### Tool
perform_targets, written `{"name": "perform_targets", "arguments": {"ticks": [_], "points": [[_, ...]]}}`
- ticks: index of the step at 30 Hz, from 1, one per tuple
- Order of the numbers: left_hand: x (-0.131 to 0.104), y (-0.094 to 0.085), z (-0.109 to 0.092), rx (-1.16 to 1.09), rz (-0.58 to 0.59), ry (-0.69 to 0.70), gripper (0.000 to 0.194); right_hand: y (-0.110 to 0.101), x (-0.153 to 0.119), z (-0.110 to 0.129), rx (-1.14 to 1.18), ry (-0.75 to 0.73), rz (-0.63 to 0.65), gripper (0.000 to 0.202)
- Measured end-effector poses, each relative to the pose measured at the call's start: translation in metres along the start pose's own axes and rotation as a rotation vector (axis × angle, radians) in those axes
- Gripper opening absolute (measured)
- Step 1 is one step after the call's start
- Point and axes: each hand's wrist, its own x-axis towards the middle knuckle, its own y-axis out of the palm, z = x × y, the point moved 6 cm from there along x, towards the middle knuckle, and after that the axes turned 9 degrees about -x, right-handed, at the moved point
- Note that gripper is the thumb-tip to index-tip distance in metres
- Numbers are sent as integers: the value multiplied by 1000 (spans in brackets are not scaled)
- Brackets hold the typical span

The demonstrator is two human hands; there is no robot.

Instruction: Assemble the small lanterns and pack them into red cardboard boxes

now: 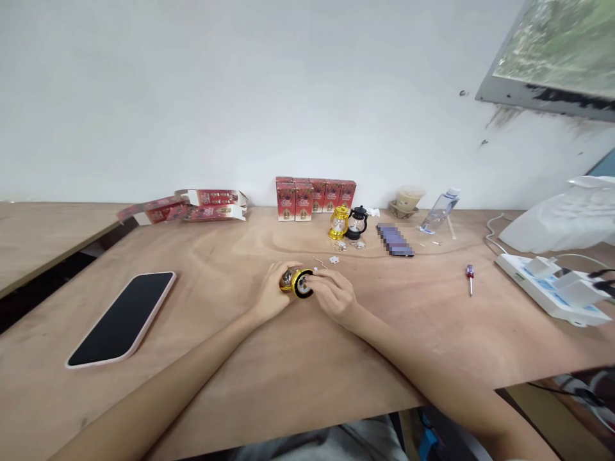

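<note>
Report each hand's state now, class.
Left hand: holding a shiny gold-and-black lantern sideways.
Right hand: at its round base; grip cannot be told.

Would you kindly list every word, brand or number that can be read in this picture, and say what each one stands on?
No text can be read with certainty.
Standing red boxes: pale lettering, too small to read.
Opened red cartons: printed, but too blurred to read.
Pixelated phone: screen unreadable.
Dark phone: no text seen.
Held gold piece: no readable marking.
Power strip: blue patches, no legible words.
</note>
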Motion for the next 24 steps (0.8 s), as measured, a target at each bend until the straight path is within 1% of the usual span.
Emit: {"name": "perform_targets", "arguments": {"ticks": [2, 5, 9, 11, 13, 15, 16, 17, 19, 21, 22, 24], "points": [[0, 0, 4, -79, -15, -22, 43, 2, 1, 7, -133, -116, 45, 26], [-1, -2, 8, -173, -63, -64, 44, 7, 4, 12, -245, -185, 122, 32], [-3, -5, 10, -184, -123, -106, 41, 14, 3, 14, -220, -155, 216, 44], [-3, -7, 8, -197, -152, -117, 44, 15, 0, 10, -166, -82, 203, 50], [-4, -10, 6, -218, -206, -114, 54, 13, -4, -4, -121, 57, 135, 53], [-5, -13, 4, -213, -267, -114, 66, 14, -11, -27, -124, 245, 104, 49], [-6, -14, 4, -203, -283, -122, 68, 17, -16, -40, -147, 332, 138, 45], [-6, -14, 4, -192, -284, -134, 67, 21, -20, -53, -177, 403, 200, 41], [-6, -13, 5, -171, -252, -150, 60, 31, -29, -77, -247, 492, 374, 37], [-5, -11, 6, -147, -213, -133, 53, 38, -38, -95, -282, 531, 518, 38], [-4, -10, 6, -137, -200, -118, 52, 41, -41, -101, -280, 534, 564, 39], [-2, -11, 7, -132, -200, -102, 49, 44, -45, -107, -255, 520, 616, 39]]}}
